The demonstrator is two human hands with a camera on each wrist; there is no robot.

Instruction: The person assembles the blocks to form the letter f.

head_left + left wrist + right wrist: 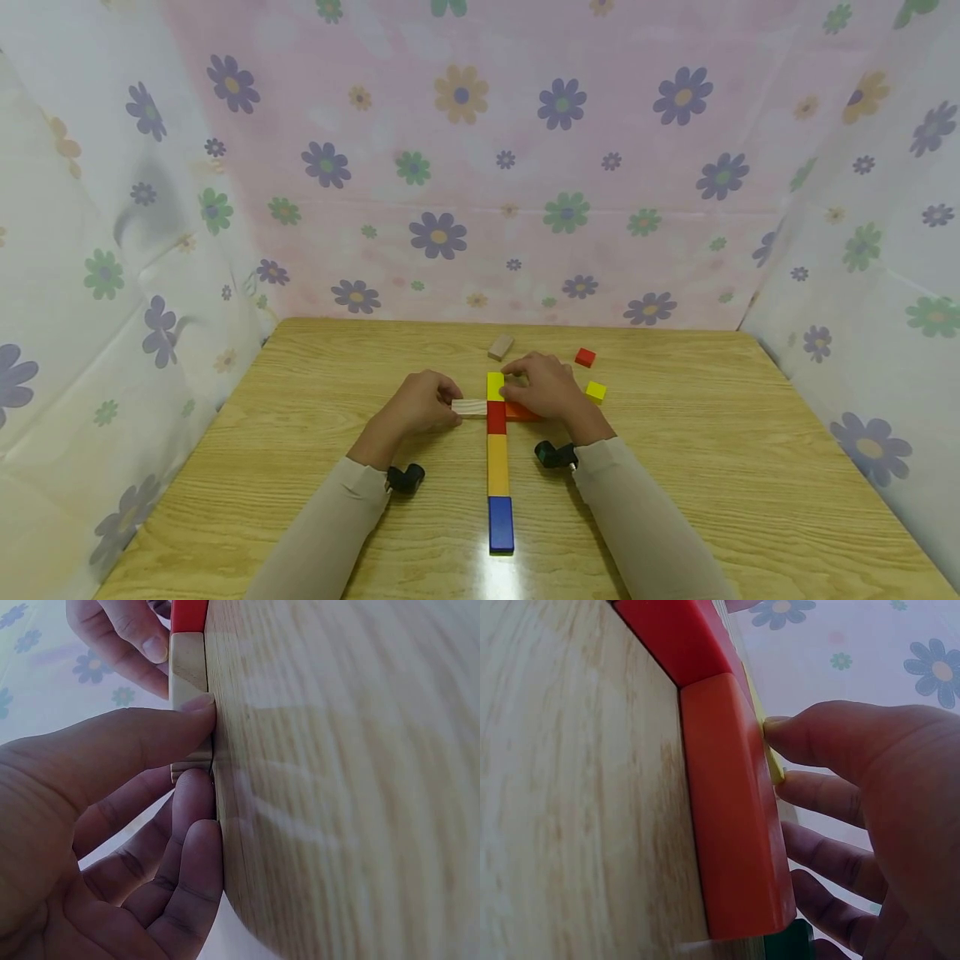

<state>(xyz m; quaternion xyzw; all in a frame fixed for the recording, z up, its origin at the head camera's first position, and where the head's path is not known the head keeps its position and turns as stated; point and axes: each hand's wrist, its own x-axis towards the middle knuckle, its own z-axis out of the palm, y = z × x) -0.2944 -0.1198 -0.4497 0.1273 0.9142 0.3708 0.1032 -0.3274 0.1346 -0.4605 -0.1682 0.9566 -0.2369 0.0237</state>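
Blocks lie in a cross on the table. Its upright line runs from a yellow block [495, 386] through a red block [497, 418] and an orange-yellow block [498, 465] down to a blue block [501, 523]. A plain wooden block [469, 407] forms the left arm, and an orange block [735, 817] the right arm, partly covered in the head view. My left hand [422, 402] pinches the wooden block near its outer end, thumb on its side. With thumb and index finger, my right hand [551, 387] pinches the yellow block at the top.
Behind the cross lies a loose plain wooden block [500, 347]. A small red block [585, 357] and a small yellow block [596, 392] lie beyond my right hand. Something green [789, 941] shows beneath its fingers. Flowered cloth [465, 167] stands behind the table [675, 467].
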